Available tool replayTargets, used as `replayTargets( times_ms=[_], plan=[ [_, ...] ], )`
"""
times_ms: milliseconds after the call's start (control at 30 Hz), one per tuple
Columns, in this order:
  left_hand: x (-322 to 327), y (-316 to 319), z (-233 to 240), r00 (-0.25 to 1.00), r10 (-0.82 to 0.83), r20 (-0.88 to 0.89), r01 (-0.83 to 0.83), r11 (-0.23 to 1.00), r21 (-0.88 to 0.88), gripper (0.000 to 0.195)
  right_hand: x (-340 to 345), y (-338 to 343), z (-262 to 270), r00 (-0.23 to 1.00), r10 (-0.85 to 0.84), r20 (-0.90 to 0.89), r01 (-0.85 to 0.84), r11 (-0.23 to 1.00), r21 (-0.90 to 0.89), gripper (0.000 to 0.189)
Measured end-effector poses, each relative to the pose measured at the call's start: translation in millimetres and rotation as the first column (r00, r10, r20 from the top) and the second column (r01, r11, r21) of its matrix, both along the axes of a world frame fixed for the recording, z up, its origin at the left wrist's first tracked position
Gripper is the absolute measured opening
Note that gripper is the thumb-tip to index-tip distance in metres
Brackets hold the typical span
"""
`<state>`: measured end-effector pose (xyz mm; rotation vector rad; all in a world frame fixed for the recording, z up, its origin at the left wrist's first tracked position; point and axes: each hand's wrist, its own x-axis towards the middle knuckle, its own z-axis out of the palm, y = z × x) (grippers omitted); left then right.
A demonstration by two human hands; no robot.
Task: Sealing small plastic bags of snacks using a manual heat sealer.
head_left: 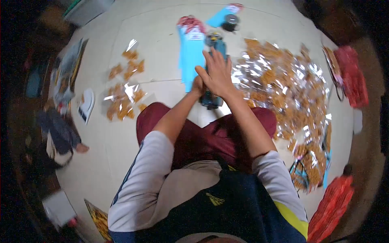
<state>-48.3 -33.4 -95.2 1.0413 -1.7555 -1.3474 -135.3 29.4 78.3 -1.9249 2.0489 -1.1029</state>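
Note:
A long dark-teal device, which looks like a hand impulse sealer, lies on the floor before my crossed legs. Over its middle rests my right hand, palm down with fingers spread. My left hand is at the device's left side, partly covered by the right; what its fingers do is hidden. Just left of the device lies a stack of light-blue card strips with red printed tops. Clear packets of orange-brown snack pieces are heaped to the right. Several more packets lie at the left.
Beyond the device are a dark round object and another blue strip. Red bags lie at the right edge. Another person's leg reaches in from the left, near a white fan-shaped item. A grey tub stands far left.

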Motion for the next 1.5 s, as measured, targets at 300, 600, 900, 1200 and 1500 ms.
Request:
replayTargets(
  times_ms=[300,600,900,1200,1500],
  plan=[
    [50.4,-30.1,22.5,0.896,-0.348,0.276,0.267,0.918,0.291,0.021,27.0,16.6,-78.9,0.914,-0.054,-0.402,0.182,0.94,0.288,0.058],
    [223.2,-68.6,27.7,0.328,-0.218,0.919,0.496,0.868,0.029,0.026,35.1,13.9,-87.1,0.888,-0.072,-0.454,0.137,0.984,0.112,0.049],
    [217.3,-85.1,14.7,0.936,0.054,0.348,-0.068,0.997,0.029,0.008,37.7,16.0,-87.3,0.884,-0.08,-0.461,0.142,0.985,0.101,0.046],
    [171.2,-80.1,60.3,0.878,-0.074,0.472,0.108,0.993,-0.045,0.016,32.3,20.3,-85.4,0.888,-0.076,-0.453,0.117,0.991,0.061,0.042],
    [138.1,-33.0,87.6,0.861,-0.167,0.481,0.202,0.979,-0.021,0.021,32.7,22.5,-78.2,0.922,-0.107,-0.372,0.133,0.99,0.047,0.044]
  ],
)
